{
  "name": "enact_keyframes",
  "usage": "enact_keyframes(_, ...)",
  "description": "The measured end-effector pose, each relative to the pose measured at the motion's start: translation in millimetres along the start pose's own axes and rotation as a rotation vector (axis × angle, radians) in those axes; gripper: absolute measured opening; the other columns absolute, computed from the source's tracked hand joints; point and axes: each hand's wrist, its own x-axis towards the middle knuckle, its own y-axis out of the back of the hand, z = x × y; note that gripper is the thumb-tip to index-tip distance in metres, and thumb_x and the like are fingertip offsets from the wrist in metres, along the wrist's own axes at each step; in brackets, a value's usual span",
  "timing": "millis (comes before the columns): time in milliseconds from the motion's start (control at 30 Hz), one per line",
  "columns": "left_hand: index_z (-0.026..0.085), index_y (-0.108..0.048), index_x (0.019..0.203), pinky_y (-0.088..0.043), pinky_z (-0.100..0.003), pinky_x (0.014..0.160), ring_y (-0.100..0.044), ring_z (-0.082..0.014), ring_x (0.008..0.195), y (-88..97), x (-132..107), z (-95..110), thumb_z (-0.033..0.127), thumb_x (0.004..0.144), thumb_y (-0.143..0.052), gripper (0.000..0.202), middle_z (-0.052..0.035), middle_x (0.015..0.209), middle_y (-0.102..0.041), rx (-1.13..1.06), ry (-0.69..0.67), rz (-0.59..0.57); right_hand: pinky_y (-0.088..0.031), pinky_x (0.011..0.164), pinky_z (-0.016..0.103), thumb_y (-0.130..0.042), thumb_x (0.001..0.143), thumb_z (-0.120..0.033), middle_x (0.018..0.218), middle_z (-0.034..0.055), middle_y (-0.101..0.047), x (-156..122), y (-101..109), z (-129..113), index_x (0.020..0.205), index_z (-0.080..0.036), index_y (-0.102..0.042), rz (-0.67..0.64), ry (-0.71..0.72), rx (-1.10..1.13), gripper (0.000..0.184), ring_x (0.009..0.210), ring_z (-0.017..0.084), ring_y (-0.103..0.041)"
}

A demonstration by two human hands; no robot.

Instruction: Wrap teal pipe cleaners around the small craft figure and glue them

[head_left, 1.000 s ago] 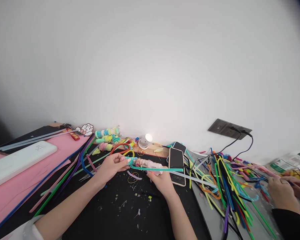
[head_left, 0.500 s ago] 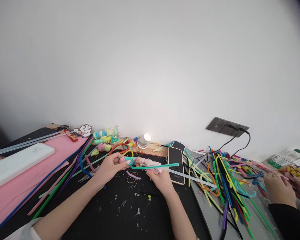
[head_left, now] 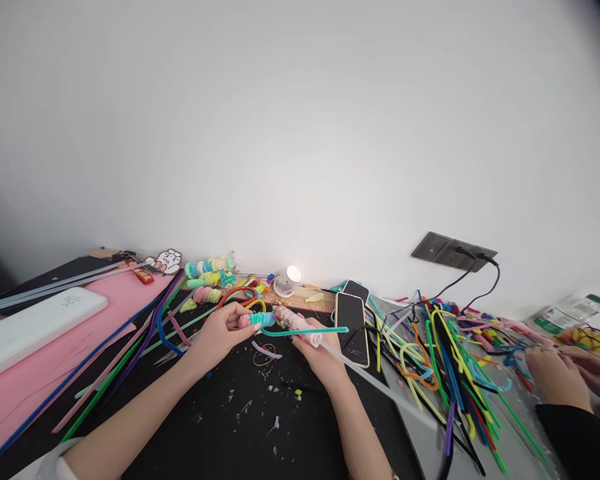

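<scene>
My left hand point(head_left: 233, 325) pinches a small coil of pink and teal pipe cleaner point(head_left: 258, 321) between thumb and fingers. From the coil a straight teal tail point(head_left: 315, 331) runs right, passing over my right hand point(head_left: 323, 360). That hand is wrapped round a pale pink glue gun point(head_left: 293, 319), whose front end is close to the coil; whether they touch I cannot tell. A long translucent glue stick point(head_left: 375, 377) sticks out of its rear, slanting down to the right. Below the coil, a short lilac pipe cleaner piece point(head_left: 267, 351) lies on the black mat point(head_left: 240, 427).
Finished-looking coiled pieces point(head_left: 209, 267) lie at the back left, near a lit white cup point(head_left: 287, 281). Two phones point(head_left: 352, 327) stand right of my hands. Loose pipe cleaners point(head_left: 455, 373) cover the grey board. A co-worker's hands point(head_left: 560, 380) are at far right. A white case point(head_left: 40, 330) lies left.
The glue gun has tilted, so its glue stick now points lower to the right. More of the teal coil shows beyond my left fingertips.
</scene>
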Motion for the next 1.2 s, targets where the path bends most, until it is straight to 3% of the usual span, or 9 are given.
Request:
enact_keyframes(167,0.022,-0.062,0.078,-0.058,-0.038,0.085,-0.071,-0.0253,0.085,5.6,2.7,-5.4,0.043,0.066,-0.086,0.034,0.0006,0.076,-0.068,-0.071,0.068,0.091,-0.043,0.072,0.026,-0.066,0.082,-0.027,0.096,0.0041,-0.080,1.5,5.9,-2.9,0.105,-0.022,-0.072,0.104,0.024,-0.138,0.025,0.084,0.023,-0.072)
enact_keyframes(300,0.022,-0.063,0.079,-0.058,-0.045,0.100,-0.075,-0.0277,0.099,9.8,7.8,-10.4,0.031,0.076,-0.085,0.024,-0.0041,0.088,-0.074,-0.344,0.195,0.201,-0.039,0.087,0.032,-0.062,0.079,-0.018,0.111,0.0065,-0.080,2.8,5.7,-4.3,0.114,-0.022,-0.070,0.090,-0.023,-0.282,0.036,0.101,0.026,-0.072)
enact_keyframes(500,0.019,-0.061,0.071,-0.055,-0.044,0.108,-0.076,-0.0204,0.093,10.3,12.9,-3.2,0.009,0.095,-0.064,0.026,-0.0045,0.085,-0.074,-0.672,0.254,0.350,-0.036,0.094,0.038,-0.062,0.080,-0.016,0.120,0.0069,-0.077,5.1,6.7,4.1,0.125,-0.025,-0.065,0.068,-0.197,-0.345,0.046,0.113,0.029,-0.069)
enact_keyframes(633,0.019,-0.062,0.075,-0.056,-0.037,0.106,-0.075,-0.0156,0.087,11.9,15.3,8.1,0.005,0.098,-0.059,0.027,-0.0024,0.082,-0.073,-0.825,0.249,0.483,-0.038,0.090,0.036,-0.062,0.080,-0.016,0.120,0.0055,-0.077,6.6,8.5,8.1,0.125,-0.025,-0.065,0.033,-0.217,-0.343,0.045,0.111,0.028,-0.070)
enact_keyframes(767,0.019,-0.063,0.084,-0.060,-0.029,0.098,-0.074,-0.0132,0.085,14.2,17.0,14.4,0.007,0.101,-0.056,0.022,-0.0016,0.079,-0.071,-0.921,0.300,0.546,-0.035,0.095,0.040,-0.060,0.079,-0.012,0.122,0.0047,-0.077,5.3,7.3,2.5,0.123,-0.025,-0.067,0.007,-0.212,-0.387,0.047,0.114,0.028,-0.069)
enact_keyframes(1067,0.021,-0.062,0.085,-0.065,-0.015,0.076,-0.076,-0.0110,0.089,29.4,25.5,9.2,0.018,0.106,-0.051,0.024,-0.0036,0.089,-0.073,-1.094,0.287,0.559,-0.034,0.097,0.041,-0.059,0.077,-0.007,0.128,0.0067,-0.075,2.6,2.4,5.1,0.129,-0.026,-0.065,0.038,-0.192,-0.450,0.056,0.115,0.027,-0.068)
enact_keyframes(1200,0.021,-0.062,0.084,-0.066,-0.016,0.070,-0.077,-0.0122,0.086,32.1,26.8,11.1,0.017,0.105,-0.050,0.025,-0.0035,0.086,-0.074,-1.069,0.256,0.554,-0.035,0.098,0.044,-0.058,0.077,-0.007,0.128,0.0078,-0.075,2.1,1.7,5.9,0.131,-0.024,-0.064,0.027,-0.198,-0.468,0.057,0.115,0.028,-0.067)
